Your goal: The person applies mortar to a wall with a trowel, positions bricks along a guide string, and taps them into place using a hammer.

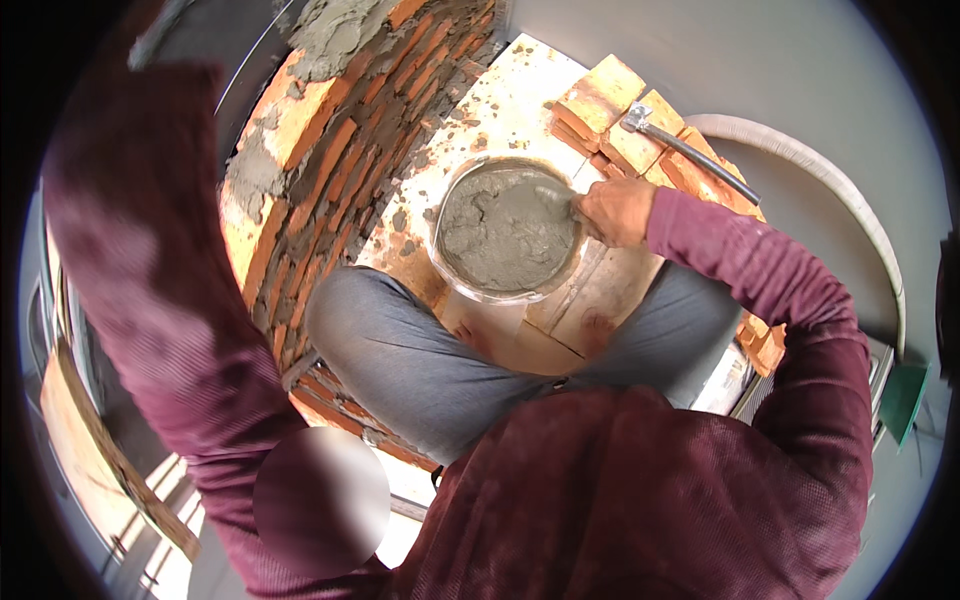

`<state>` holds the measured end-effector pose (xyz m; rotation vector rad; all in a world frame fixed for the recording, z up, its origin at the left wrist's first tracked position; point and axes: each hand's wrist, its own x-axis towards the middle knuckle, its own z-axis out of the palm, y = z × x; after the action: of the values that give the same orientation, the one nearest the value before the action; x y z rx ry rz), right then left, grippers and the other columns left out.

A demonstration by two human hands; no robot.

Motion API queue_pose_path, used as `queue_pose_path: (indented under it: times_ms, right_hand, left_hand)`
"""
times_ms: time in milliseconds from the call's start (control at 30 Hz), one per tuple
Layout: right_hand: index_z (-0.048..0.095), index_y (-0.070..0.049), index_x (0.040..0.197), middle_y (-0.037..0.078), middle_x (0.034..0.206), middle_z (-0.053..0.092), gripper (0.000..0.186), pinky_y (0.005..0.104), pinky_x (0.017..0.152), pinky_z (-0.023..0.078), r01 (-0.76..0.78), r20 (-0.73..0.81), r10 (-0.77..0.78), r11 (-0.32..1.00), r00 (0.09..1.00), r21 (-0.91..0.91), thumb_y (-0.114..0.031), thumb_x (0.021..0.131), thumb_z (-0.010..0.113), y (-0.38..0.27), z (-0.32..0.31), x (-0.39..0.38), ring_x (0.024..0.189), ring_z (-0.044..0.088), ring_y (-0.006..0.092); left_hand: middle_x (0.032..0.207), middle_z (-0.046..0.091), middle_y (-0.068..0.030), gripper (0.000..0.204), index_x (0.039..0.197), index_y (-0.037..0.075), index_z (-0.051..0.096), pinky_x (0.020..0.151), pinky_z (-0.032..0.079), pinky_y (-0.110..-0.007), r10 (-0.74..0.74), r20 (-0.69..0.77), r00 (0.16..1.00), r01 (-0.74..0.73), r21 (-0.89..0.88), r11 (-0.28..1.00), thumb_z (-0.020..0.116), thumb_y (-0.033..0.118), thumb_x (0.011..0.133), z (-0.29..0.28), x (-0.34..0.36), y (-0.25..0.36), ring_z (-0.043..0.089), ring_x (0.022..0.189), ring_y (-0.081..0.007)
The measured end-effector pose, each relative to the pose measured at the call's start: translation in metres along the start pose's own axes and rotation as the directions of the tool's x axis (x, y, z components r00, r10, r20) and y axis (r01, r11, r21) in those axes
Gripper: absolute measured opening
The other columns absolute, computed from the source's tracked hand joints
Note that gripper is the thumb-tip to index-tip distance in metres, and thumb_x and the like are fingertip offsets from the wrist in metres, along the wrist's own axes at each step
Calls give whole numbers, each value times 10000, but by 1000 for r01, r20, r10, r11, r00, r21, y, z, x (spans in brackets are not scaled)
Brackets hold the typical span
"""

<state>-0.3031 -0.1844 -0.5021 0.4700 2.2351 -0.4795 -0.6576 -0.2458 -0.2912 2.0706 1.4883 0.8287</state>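
My right hand (620, 212) is closed on a trowel, its blade (548, 195) partly sunk in grey mortar at the right side of a round bucket (440, 235). The bucket stands on a mortar-spattered board (410, 180) between my crossed legs. My left arm (150, 230) is raised along the left side beside a brick wall (330, 150); its hand is lost in the dark upper edge of the picture. Lumps of mortar (325, 35) sit on top of that wall.
Stacked bricks (595, 90) stand behind the bucket, with a metal-handled hammer (700, 160) lying across them. A pale hose (850, 200) curves along the grey surround at right. More bricks (762, 345) lie beside my right leg. A wooden plank (90, 440) leans at lower left.
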Motion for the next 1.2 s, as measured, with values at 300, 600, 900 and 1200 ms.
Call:
queue_pose_path:
  times_ms: [300, 600, 900, 1200]
  right_hand:
    - [637, -55, 1047, 63, 625, 577, 229, 332, 452, 470, -25, 268, -184, 780, 946, 626, -257, 941, 658, 30, 69, 59, 514, 572, 175]
    - [607, -11, 1167, 12, 645, 567, 330, 264, 411, 407, 41, 233, -441, 528, 867, 848, -51, 849, 685, 78, 73, 61, 473, 524, 90]
    - [566, 44, 1246, 26, 675, 584, 421, 259, 431, 416, 6, 317, -583, 484, 748, 875, 39, 835, 657, 128, -26, 15, 453, 518, 81]
    - [611, 34, 1202, 23, 709, 605, 461, 223, 402, 423, 533, -182, -526, 659, 831, 531, -70, 773, 743, 51, -227, 44, 460, 521, 70]
  left_hand:
    - [1237, 680, -183, 379, 1210, -46, 664, 1063, 439, -379, -219, 191, 957, 272, -323, 907, 639, 242, 964, 125, -115, 51, 619, 1209, -278]
    - [1153, 698, -205, 379, 1223, 6, 664, 943, 498, -392, -669, 180, 721, 684, -36, 728, 579, 301, 1000, 146, -165, 56, 666, 1088, -346]
    - [1052, 716, -185, 322, 1106, 18, 706, 871, 522, -410, -750, 119, 651, 743, 101, 661, 573, 287, 990, 144, -168, 71, 678, 1003, -365]
    - [895, 700, -200, 334, 1081, 66, 675, 811, 520, -479, -513, 295, 806, 466, 220, 857, 654, 206, 779, 195, -147, 92, 668, 923, -403]
